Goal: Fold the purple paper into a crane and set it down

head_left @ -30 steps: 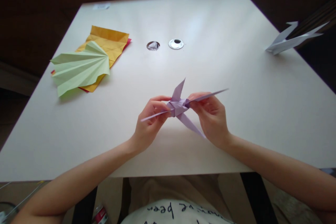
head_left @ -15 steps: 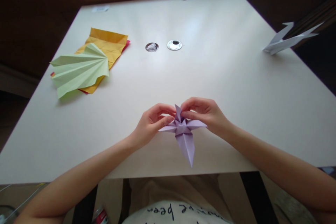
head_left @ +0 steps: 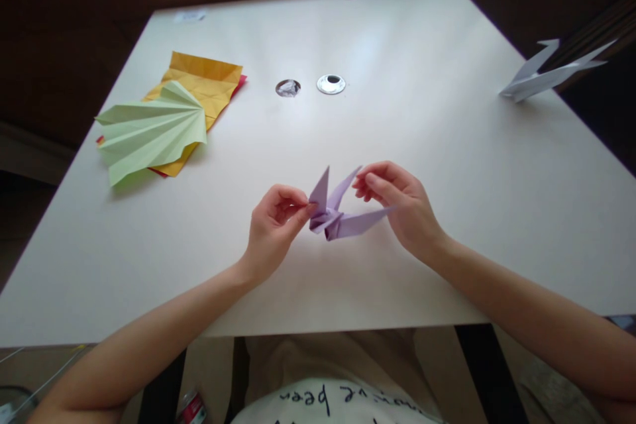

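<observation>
Half a second before, the purple paper figure (head_left: 338, 212) had lain spread like a star with one long point aimed at the person; it had since been turned so that two points stood upward and a third ran out to the right. Far to the left of that figure lay a pleated green fan (head_left: 152, 129) on top of orange paper (head_left: 209, 79), and beyond the figure sat two small round discs (head_left: 311, 86) on the surface (head_left: 422, 146). The left hand (head_left: 273, 228) was closed in a pinch on the figure's left upright point. The figure itself was held just above the surface, between both hands. The right hand (head_left: 402, 202) had its fingers curled loosely, its fingertips at the tip of the other upright point; whether it gripped could not be told. Far to the right of the figure stood a white paper crane (head_left: 546, 76). The shaping of the points seemed under way, calling next for a gentle, steady pull.
</observation>
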A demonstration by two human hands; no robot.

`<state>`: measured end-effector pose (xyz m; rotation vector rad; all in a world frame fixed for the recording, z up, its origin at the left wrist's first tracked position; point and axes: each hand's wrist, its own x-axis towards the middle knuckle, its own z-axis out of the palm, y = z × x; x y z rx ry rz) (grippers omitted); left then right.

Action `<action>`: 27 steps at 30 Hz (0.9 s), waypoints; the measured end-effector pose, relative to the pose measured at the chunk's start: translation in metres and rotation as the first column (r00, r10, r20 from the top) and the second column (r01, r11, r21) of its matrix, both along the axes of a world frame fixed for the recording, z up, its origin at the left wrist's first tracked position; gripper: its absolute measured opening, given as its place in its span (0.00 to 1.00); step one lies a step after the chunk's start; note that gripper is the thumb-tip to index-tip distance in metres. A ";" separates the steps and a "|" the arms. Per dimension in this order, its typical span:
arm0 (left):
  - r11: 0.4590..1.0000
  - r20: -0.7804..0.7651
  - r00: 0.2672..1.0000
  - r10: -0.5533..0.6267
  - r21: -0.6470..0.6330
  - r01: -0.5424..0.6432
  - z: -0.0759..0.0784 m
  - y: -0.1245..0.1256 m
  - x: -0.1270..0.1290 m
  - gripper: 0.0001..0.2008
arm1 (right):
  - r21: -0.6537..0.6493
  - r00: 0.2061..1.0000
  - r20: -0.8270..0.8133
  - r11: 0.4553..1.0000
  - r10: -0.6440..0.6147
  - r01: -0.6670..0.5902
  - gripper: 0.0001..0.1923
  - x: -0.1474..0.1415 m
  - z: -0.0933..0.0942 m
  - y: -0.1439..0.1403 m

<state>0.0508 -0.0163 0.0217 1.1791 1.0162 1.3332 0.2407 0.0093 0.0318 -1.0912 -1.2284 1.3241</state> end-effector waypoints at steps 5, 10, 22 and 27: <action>0.984 -0.057 0.987 0.150 0.105 -0.143 0.000 0.001 -0.002 0.16 | 0.197 0.985 0.117 0.969 0.128 -0.149 0.14 0.002 0.005 -0.006; 0.977 -0.167 0.980 0.113 0.197 -0.079 0.000 -0.002 -0.002 0.13 | 0.425 0.931 0.363 0.883 0.035 -0.199 0.09 -0.003 0.005 -0.012; 0.998 -0.130 0.990 -0.046 0.040 0.052 -0.001 0.000 -0.001 0.05 | 0.586 0.908 0.402 0.795 -0.119 -0.155 0.05 -0.006 0.006 -0.012; 0.996 -0.074 0.997 0.005 0.086 0.001 0.000 -0.001 -0.001 0.03 | 0.491 0.948 0.309 0.867 -0.083 -0.085 0.03 -0.005 0.004 -0.013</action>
